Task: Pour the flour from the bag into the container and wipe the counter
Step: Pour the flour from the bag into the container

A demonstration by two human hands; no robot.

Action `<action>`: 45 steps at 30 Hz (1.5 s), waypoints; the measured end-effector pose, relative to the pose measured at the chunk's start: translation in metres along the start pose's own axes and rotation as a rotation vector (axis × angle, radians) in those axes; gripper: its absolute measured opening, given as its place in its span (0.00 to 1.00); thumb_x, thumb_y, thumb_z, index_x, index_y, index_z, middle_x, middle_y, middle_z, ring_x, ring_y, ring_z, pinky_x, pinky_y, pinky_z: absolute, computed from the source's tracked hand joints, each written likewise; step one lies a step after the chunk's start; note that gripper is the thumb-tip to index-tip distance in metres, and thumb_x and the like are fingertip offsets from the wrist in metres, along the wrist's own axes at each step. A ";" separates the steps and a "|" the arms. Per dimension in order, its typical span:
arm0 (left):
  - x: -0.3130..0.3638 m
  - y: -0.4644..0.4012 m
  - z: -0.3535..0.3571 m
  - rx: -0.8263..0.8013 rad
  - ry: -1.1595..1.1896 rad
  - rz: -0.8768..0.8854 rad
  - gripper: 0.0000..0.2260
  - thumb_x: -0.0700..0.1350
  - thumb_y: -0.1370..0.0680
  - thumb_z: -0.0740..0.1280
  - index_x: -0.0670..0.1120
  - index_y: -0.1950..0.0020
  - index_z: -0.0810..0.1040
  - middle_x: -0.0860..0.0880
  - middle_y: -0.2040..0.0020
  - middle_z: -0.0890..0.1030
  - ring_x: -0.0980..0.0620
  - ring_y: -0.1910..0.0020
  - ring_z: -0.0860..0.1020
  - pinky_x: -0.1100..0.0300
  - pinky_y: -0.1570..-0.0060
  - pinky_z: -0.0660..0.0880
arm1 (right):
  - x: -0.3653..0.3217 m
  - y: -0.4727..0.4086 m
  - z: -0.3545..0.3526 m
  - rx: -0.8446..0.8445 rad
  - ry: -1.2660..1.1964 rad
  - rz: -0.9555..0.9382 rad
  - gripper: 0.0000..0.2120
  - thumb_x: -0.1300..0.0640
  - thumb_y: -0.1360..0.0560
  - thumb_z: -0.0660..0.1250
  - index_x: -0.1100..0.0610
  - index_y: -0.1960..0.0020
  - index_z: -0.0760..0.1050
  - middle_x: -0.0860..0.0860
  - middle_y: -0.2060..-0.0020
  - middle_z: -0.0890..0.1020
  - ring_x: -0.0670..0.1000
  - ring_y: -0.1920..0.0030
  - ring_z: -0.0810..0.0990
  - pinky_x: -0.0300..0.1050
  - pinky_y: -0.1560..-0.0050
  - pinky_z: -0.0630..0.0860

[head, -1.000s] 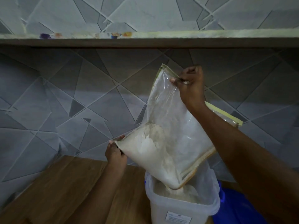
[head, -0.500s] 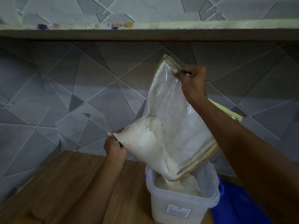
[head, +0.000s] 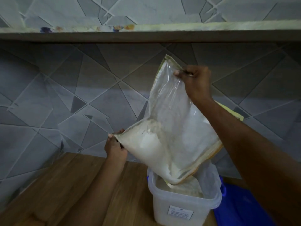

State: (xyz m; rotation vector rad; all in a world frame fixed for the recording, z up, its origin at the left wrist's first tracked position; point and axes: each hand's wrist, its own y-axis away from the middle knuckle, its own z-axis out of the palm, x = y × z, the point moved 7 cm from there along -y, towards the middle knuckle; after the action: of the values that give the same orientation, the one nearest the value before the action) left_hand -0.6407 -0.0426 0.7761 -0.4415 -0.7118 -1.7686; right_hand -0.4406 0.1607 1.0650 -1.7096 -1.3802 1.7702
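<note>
Container (head: pixel 182 203) nearest, on wooden counter (head: pixel 65 190), open top under bag's low corner to catch flour.
Bag (head: pixel 171 124) tipped mouth-down into it, flour (head: pixel 146 144) banked at lower side.
Left hand (head: pixel 114 148) pinches lower corner, steering flow.
Right hand (head: pixel 195 82) pinches raised top edge, keeping slope steep.
Tiled wall behind.

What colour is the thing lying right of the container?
Blue, seen in the head view beside the container.
</note>
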 end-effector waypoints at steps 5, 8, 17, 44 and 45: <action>0.007 0.004 0.012 0.010 0.015 -0.007 0.19 0.51 0.15 0.57 0.41 0.57 0.77 0.40 0.55 0.82 0.43 0.58 0.81 0.49 0.56 0.81 | -0.004 -0.005 -0.003 0.013 -0.032 0.003 0.18 0.54 0.28 0.76 0.48 0.73 0.73 0.40 0.79 0.70 0.39 0.74 0.66 0.37 0.69 0.65; 0.006 -0.001 0.007 0.025 0.015 -0.016 0.17 0.50 0.15 0.57 0.37 0.45 0.78 0.36 0.44 0.81 0.40 0.48 0.80 0.45 0.51 0.80 | 0.001 -0.004 -0.007 0.058 -0.064 0.011 0.19 0.55 0.29 0.76 0.50 0.74 0.72 0.41 0.79 0.68 0.39 0.73 0.65 0.39 0.68 0.64; 0.004 -0.004 -0.004 0.039 -0.078 -0.068 0.20 0.49 0.15 0.57 0.36 0.33 0.76 0.39 0.39 0.81 0.39 0.40 0.80 0.49 0.53 0.83 | 0.001 -0.005 -0.011 0.025 -0.094 0.019 0.13 0.55 0.28 0.76 0.53 0.70 0.78 0.43 0.75 0.72 0.42 0.72 0.69 0.38 0.67 0.66; 0.000 -0.007 -0.004 0.019 -0.196 -0.018 0.20 0.50 0.15 0.56 0.40 0.28 0.70 0.39 0.32 0.76 0.40 0.36 0.77 0.45 0.35 0.75 | 0.004 0.000 -0.023 0.082 -0.073 -0.028 0.06 0.55 0.31 0.77 0.54 0.65 0.84 0.44 0.75 0.77 0.41 0.71 0.71 0.42 0.69 0.68; 0.003 -0.006 -0.004 0.015 -0.237 0.005 0.20 0.49 0.15 0.55 0.40 0.27 0.68 0.39 0.31 0.75 0.40 0.34 0.76 0.48 0.35 0.76 | 0.005 -0.001 -0.025 0.094 -0.065 -0.023 0.07 0.55 0.31 0.77 0.55 0.67 0.83 0.46 0.75 0.76 0.42 0.70 0.70 0.45 0.69 0.69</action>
State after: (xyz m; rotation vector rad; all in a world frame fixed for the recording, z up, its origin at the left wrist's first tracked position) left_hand -0.6467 -0.0462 0.7738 -0.6490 -0.8883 -1.7211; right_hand -0.4199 0.1753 1.0668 -1.5955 -1.3150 1.8622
